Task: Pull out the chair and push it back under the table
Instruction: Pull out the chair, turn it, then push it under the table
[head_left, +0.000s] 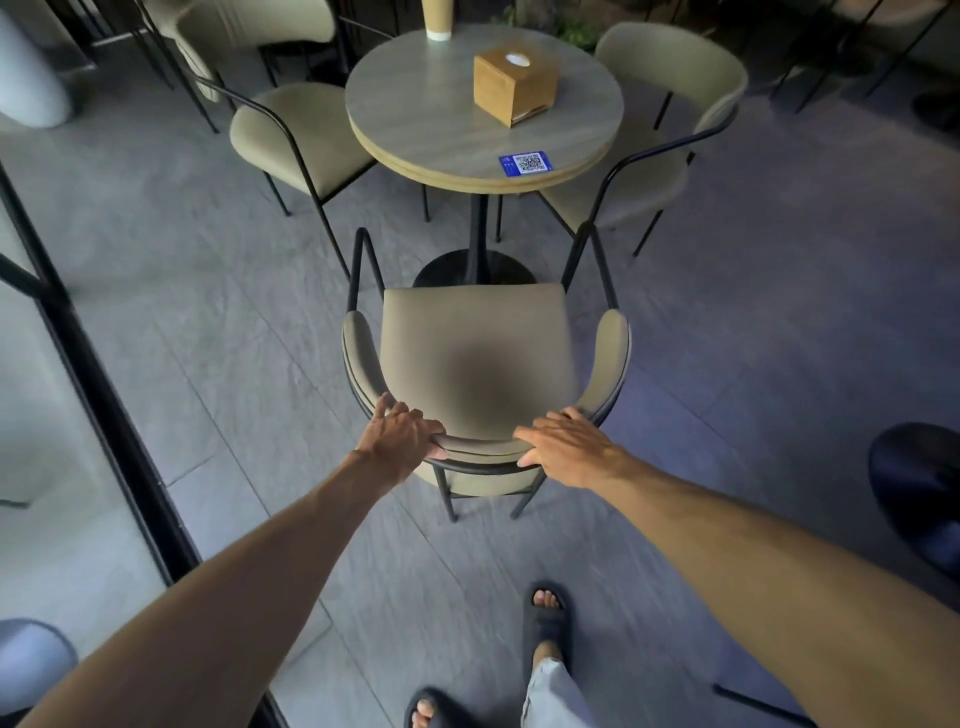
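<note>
A beige padded chair (475, 343) with a black metal frame stands in front of me, clear of the round table (447, 140); its seat front is just short of the table's black base. My left hand (400, 436) grips the left part of the curved backrest, fingers curled over its top edge. On the right part of the backrest, my right hand (563, 444) wraps over the rim, thumb under it. Both arms are stretched forward.
Two matching chairs (291, 135) (670, 130) flank the table, seats partly under it. A wooden tissue box (514, 83), a paper cup (436, 18) and a QR sticker (525, 163) sit on top. A glass wall with black frame (98, 395) runs on my left. My sandalled feet (543, 618) stand behind the chair.
</note>
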